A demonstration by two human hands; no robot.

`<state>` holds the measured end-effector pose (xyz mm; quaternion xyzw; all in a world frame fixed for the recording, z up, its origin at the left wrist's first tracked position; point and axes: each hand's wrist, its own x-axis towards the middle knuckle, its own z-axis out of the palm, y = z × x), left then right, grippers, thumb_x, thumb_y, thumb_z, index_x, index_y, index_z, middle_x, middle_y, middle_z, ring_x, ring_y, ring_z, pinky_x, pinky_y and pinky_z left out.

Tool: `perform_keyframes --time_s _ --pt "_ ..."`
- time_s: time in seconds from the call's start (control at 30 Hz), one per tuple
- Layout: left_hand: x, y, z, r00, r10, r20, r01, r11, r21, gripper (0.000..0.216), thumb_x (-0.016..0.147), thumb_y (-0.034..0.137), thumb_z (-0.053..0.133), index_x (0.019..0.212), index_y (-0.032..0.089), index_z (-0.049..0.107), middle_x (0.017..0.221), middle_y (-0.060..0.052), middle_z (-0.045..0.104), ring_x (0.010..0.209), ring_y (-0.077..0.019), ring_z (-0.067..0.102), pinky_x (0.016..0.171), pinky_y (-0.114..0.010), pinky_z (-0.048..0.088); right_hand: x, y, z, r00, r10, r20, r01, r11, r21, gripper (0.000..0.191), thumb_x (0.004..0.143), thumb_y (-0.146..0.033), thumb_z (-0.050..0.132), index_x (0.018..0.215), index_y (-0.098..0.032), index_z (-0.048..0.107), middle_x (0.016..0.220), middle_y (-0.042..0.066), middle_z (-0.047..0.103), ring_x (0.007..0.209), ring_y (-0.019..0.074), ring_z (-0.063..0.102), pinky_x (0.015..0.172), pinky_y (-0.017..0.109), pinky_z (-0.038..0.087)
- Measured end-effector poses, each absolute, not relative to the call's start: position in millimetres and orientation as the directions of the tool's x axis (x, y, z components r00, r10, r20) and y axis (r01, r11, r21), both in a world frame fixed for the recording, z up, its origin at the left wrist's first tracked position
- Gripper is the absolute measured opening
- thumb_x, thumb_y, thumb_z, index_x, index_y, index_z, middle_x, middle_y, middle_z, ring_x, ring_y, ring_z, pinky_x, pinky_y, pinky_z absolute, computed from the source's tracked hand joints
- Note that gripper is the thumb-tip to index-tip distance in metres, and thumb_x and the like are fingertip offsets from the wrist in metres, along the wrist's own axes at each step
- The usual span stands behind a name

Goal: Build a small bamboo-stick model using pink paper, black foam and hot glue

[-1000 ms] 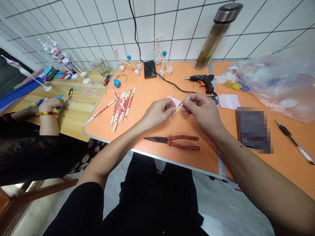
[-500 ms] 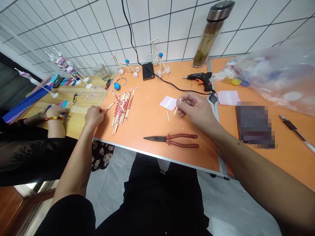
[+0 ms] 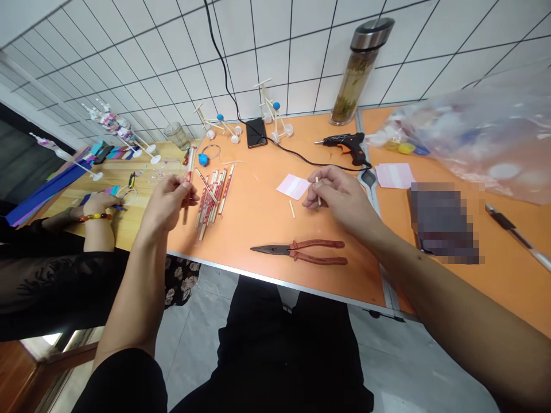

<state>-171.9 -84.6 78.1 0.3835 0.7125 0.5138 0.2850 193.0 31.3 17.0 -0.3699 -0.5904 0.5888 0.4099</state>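
Note:
My left hand (image 3: 166, 201) is closed round a red-and-white wrapped chopstick (image 3: 188, 172), held nearly upright above the left edge of the orange table (image 3: 253, 223). Just right of it lies a pile of several more wrapped chopsticks (image 3: 213, 192). My right hand (image 3: 338, 195) pinches a short bare wooden stick (image 3: 318, 190) over the middle of the table. Another short stick (image 3: 292, 209) lies on the table beside a pink paper slip (image 3: 293, 186). Red-handled pliers (image 3: 301, 252) lie near the front edge.
A black glue gun (image 3: 348, 143), a phone (image 3: 256, 132) on a cable, two small stick models (image 3: 271, 112) and a tall bottle (image 3: 357, 71) stand at the back. A plastic bag (image 3: 469, 132) fills the right. Another person's hand (image 3: 101, 201) works at the wooden table on the left.
My left hand left the short stick, reached to the pile at the left and lifted one wrapped chopstick upright. My right hand kept its short stick and lowered it slightly.

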Motion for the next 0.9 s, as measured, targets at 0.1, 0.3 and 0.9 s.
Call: perform_keyframes --time_s 0.1,0.3,0.9 --pt "-112.1 -63.9 89.7 -0.343 0.931 -0.125 -0.052 0.114 0.992 0.018 0.09 0.016 0.08 0.09 0.02 0.062 0.077 0.001 0.065 0.059 -0.009 0.055 0.056 -0.021 0.044 189.5 23.6 16.8 -0.426 0.903 0.054 -0.078 0.023 -0.997 0.014 0.09 -0.024 0.065 0.103 -0.026 0.061 0.075 -0.006 0.062 0.06 0.0143 0.056 0.059 0.029 0.044" --pt "-21.6 -9.5 86.2 -0.197 0.956 -0.218 -0.468 0.104 0.878 0.017 0.112 0.014 0.058 0.099 0.017 0.069 0.071 0.003 0.063 0.055 -0.0059 0.055 0.056 -0.017 0.045 181.7 1.0 19.5 -0.536 0.819 0.205 0.093 0.299 -0.95 0.022 0.108 -0.043 0.059 0.104 -0.024 0.068 0.083 -0.002 0.058 0.076 0.0178 0.053 0.07 0.033 0.039" --pt "56.7 -19.9 16.6 -0.235 0.972 -0.003 -0.506 -0.12 0.854 0.031 0.105 0.047 0.076 0.092 0.021 0.065 0.114 -0.016 0.09 0.129 -0.0308 0.082 0.115 -0.043 0.06 181.7 11.2 9.2 -0.462 0.846 0.265 0.117 0.354 -0.928 0.044 0.104 -0.058 0.055 0.08 -0.022 0.066 0.076 0.003 0.063 0.078 0.0212 0.057 0.076 0.036 0.041"
